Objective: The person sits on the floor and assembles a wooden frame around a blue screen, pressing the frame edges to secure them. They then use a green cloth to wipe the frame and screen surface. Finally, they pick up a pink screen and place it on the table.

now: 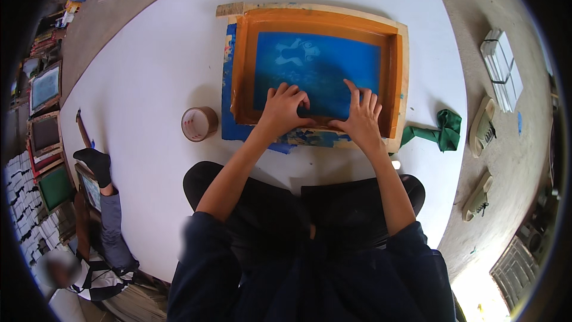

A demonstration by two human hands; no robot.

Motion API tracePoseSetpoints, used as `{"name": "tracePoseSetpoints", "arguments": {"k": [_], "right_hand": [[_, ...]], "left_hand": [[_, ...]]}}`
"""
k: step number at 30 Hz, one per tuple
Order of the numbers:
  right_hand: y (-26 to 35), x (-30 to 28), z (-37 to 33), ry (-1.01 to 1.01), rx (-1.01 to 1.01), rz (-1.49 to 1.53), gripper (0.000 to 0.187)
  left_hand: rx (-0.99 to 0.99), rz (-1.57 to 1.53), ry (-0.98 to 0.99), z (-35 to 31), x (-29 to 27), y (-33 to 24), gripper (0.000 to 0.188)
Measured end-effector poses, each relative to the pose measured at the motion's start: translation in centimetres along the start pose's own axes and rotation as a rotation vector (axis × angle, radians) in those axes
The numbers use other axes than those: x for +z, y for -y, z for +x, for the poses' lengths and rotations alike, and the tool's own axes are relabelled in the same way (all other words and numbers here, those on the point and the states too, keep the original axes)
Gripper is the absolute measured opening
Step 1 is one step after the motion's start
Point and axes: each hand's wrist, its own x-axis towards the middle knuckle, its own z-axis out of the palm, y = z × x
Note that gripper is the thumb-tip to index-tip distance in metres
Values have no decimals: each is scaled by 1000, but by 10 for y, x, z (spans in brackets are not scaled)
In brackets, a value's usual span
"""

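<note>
A wooden screen-printing frame (400, 59) lies flat on a white sheet (161, 59), its inner edge taped orange around a blue mesh (325, 65) with a pale figure shape. My left hand (285, 107) presses on the near edge of the mesh, fingers curled and spread. My right hand (360, 116) rests beside it, fingers fanned on the mesh and the orange tape. Neither hand holds anything. Blue printed material (229, 125) sticks out under the frame's left and near sides.
A roll of brown tape (199, 124) stands left of the frame. A green cloth (442, 132) lies at its right. Sandals (482, 125) sit on the floor at right. Another person (98, 244) lies at lower left beside several framed screens (46, 134).
</note>
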Motion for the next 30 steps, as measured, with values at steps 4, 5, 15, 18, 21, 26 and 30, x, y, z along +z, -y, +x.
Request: {"name": "tracePoseSetpoints", "arguments": {"k": [4,5,15,18,21,26,30], "right_hand": [[15,10,8,46,-7,-17,109],[15,10,8,54,-12,-29,110],[15,13,6,-34,74,-28,101],[7,13,7,-96,86,-125,102],[1,14,7,-97,78,-116,102],[2,8,10,-32,32,15,102],[17,13,13,54,-34,5,103]], "left_hand": [[-31,58,-42,1,8,-1,48],[-36,63,-51,3,9,-1,49],[-113,-32,-9,8,11,4,38],[-107,-74,-28,9,11,7,36],[-91,-92,-12,8,13,12,35],[-83,-85,75,10,-2,2,41],[-55,-24,58,11,1,4,44]]}}
